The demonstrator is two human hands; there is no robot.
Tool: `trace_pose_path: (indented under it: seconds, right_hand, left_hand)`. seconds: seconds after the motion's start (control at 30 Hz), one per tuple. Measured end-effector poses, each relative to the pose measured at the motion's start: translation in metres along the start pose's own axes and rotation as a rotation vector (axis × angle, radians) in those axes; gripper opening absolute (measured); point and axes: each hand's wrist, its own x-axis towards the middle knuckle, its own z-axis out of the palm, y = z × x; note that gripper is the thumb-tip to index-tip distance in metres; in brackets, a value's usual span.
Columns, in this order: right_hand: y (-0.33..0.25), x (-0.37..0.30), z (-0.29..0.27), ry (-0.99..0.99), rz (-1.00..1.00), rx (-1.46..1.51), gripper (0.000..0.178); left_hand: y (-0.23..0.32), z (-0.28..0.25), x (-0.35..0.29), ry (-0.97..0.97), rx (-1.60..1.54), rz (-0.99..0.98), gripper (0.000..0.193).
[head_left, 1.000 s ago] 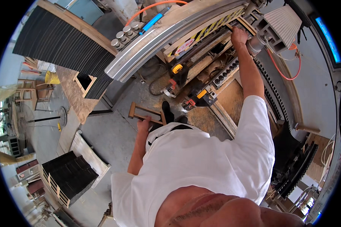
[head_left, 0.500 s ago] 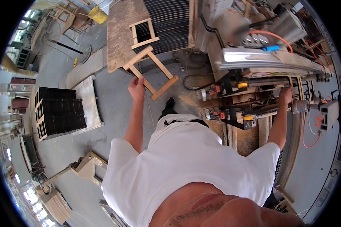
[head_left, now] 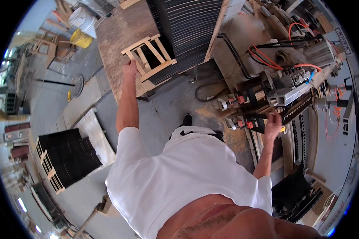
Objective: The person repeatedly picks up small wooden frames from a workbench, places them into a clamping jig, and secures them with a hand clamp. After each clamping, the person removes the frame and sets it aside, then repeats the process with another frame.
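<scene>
Left hand (head_left: 129, 68): grip held wooden frame (head_left: 158, 70) over worktop (head_left: 119, 32), eleven o'clock; you had not released it.
Right hand (head_left: 273, 126): near machine (head_left: 292, 94), two o'clock; your grip I couldn't tell.

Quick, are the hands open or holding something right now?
Left hand: closed on a wooden frame.
Right hand: by the woodworking machine; whether it is open or holding anything cannot be told.

The bare left hand (head_left: 129, 68) is extended far left and curled; the bare right hand (head_left: 274, 125) is held nearer, at right.
</scene>
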Motion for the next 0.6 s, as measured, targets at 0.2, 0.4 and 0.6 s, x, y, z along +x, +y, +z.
trace_pose_path:
  seconds: [0.2, 0.4, 0.6]
  right_hand:
    - [0.097, -0.109, 0.057, -0.234, 0.257, -0.144, 0.028]
    - [0.139, -0.182, 0.092, -0.405, 0.489, -0.237, 0.027]
    - [0.142, -0.185, 0.101, -0.482, 0.41, -0.291, 0.026]
  left_hand:
    - [0.015, 0.054, -0.007, -0.084, 0.595, 0.138, 0.054]
    - [0.016, 0.044, -0.07, -0.005, 0.522, 0.79, 0.055]
    - [-0.036, 0.053, -0.085, -0.186, 0.756, 1.018, 0.045]
